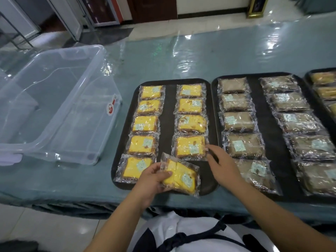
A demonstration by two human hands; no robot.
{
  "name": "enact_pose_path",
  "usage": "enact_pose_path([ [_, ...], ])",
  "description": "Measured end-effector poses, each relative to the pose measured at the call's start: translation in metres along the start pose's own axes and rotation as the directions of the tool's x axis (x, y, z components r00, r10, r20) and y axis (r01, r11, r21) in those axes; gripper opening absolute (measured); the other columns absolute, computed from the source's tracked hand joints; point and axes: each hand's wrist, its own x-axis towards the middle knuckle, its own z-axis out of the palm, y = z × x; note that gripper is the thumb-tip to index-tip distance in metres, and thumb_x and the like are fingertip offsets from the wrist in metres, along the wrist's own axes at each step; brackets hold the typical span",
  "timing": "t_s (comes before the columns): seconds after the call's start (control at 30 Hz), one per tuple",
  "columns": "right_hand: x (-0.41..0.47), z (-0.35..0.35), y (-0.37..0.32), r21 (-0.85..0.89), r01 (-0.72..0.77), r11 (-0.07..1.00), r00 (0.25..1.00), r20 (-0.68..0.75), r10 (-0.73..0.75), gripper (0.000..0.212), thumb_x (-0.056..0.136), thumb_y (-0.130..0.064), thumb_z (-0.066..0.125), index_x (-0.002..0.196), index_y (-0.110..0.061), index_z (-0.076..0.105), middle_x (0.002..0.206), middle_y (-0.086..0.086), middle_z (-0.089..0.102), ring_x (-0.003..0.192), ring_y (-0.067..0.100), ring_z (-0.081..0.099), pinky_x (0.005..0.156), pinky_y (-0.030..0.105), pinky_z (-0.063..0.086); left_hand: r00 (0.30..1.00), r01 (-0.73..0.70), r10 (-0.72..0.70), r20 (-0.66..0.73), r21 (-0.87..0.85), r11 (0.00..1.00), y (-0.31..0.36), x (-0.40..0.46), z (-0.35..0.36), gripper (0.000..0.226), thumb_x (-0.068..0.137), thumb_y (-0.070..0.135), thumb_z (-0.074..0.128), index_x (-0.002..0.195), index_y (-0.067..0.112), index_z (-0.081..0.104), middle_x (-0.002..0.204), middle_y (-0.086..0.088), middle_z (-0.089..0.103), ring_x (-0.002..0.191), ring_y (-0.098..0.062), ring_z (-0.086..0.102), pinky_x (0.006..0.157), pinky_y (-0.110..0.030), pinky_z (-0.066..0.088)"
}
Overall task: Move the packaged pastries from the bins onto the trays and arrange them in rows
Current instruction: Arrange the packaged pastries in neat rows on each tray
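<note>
A dark tray (167, 113) in the middle holds two rows of yellow packaged pastries (145, 123). My left hand (151, 180) grips one more yellow packaged pastry (181, 176), tilted over the tray's near right corner. My right hand (221, 163) reaches across that corner, its fingertips touching the edge of the nearest pastry of the right row (190, 146); it holds nothing. To the right, a second dark tray (267, 124) carries two rows of brown packaged pastries (238, 121). A clear plastic bin (54, 106) stands at the left with nothing visible inside.
A third tray (309, 77) with yellow pastries shows at the far right edge. The table wears a shiny teal plastic cover (181, 57). The table's front edge runs just before my body. Floor and furniture legs lie beyond the far side.
</note>
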Motion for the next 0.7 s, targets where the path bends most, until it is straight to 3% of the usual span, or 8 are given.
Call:
enact_pose_path([
  [0.07,-0.016,-0.006,0.005,0.015,-0.003,1.0,1.0,-0.021,0.003,0.039,0.1,-0.025,0.051,0.139,-0.022,0.05,0.138,-0.006,0.053,0.124,0.01,0.048,0.108,0.039,0.042,0.999,-0.002,0.001,0.035,0.025,1.0,0.0,0.007,0.012,0.023,0.089,0.002,0.069,0.107,0.017,0.066,0.116,-0.008,0.067,0.105,-0.024,0.065,0.076,-0.036,0.06],
  [0.13,-0.03,-0.008,0.011,-0.005,0.004,1.0,1.0,-0.006,-0.004,0.04,0.099,-0.025,0.054,0.139,-0.024,0.05,0.137,-0.007,0.052,0.123,0.007,0.045,0.108,0.036,0.04,0.999,-0.037,0.04,-0.006,0.248,0.968,-0.005,0.018,0.017,0.03,0.09,0.007,0.069,0.117,0.02,0.063,0.116,-0.004,0.068,0.102,-0.021,0.066,0.081,-0.038,0.061],
  [0.2,-0.04,-0.007,0.016,-0.085,0.01,0.996,0.999,0.049,-0.006,0.045,0.099,-0.03,0.053,0.144,-0.027,0.045,0.147,-0.007,0.043,0.133,0.006,0.035,0.114,0.03,0.028,0.988,-0.09,0.152,-0.04,0.647,0.757,-0.013,0.029,0.017,0.048,0.091,0.015,0.07,0.134,0.025,0.052,0.115,0.004,0.066,0.099,-0.016,0.066,0.088,-0.04,0.058],
  [0.27,-0.045,-0.002,0.022,-0.232,0.057,0.971,0.991,0.131,-0.027,0.049,0.1,-0.038,0.049,0.148,-0.035,0.036,0.155,-0.011,0.032,0.145,0.01,0.02,0.121,0.034,0.015,0.974,-0.123,0.224,-0.014,0.801,0.586,-0.018,0.034,0.017,0.06,0.091,0.019,0.069,0.143,0.03,0.041,0.117,0.008,0.063,0.099,-0.014,0.063,0.089,-0.04,0.056],
  [0.37,-0.049,0.008,0.031,-0.454,0.148,0.879,0.969,0.245,-0.036,0.048,0.101,-0.046,0.037,0.148,-0.039,0.033,0.159,-0.015,0.023,0.151,0.014,0.003,0.122,0.046,0.002,0.943,-0.218,0.326,0.07,0.869,0.444,-0.021,0.037,0.017,0.064,0.094,0.025,0.065,0.15,0.031,0.033,0.14,0.004,0.053,0.121,-0.018,0.055,0.105,-0.039,0.047],
  [0.43,-0.051,0.014,0.034,-0.525,0.181,0.831,0.963,0.265,-0.042,0.053,0.097,-0.053,0.025,0.147,-0.039,0.037,0.159,-0.013,0.026,0.152,0.019,0.003,0.121,0.051,0.002,0.908,-0.3,0.385,0.167,0.901,0.315,-0.025,0.04,0.02,0.064,0.099,0.033,0.057,0.155,0.029,0.026,0.159,0.003,0.029,0.145,-0.019,0.03,0.118,-0.036,0.027],
  [0.57,-0.053,0.018,0.032,-0.545,0.196,0.815,0.97,0.229,-0.08,0.069,0.085,-0.058,0.014,0.137,-0.035,0.053,0.149,-0.008,0.047,0.147,0.022,0.027,0.117,0.055,0.006,0.918,-0.351,0.202,0.34,0.936,0.019,-0.042,0.046,0.034,0.068,0.103,0.051,0.036,0.159,0.032,0.002,0.166,0.005,-0.014,0.152,-0.023,-0.017,0.122,-0.041,-0.003],
  [0.7,-0.046,0.014,0.025,-0.571,0.201,0.796,0.977,0.173,-0.123,0.048,0.093,-0.05,0.033,0.123,-0.031,0.065,0.138,-0.008,0.056,0.14,0.024,0.037,0.118,0.053,0.008,0.911,-0.364,0.238,0.337,0.928,0.079,-0.043,0.049,0.029,0.061,0.104,0.049,0.033,0.159,0.033,0.01,0.166,0.009,-0.005,0.153,-0.019,-0.008,0.125,-0.044,0.004],
])
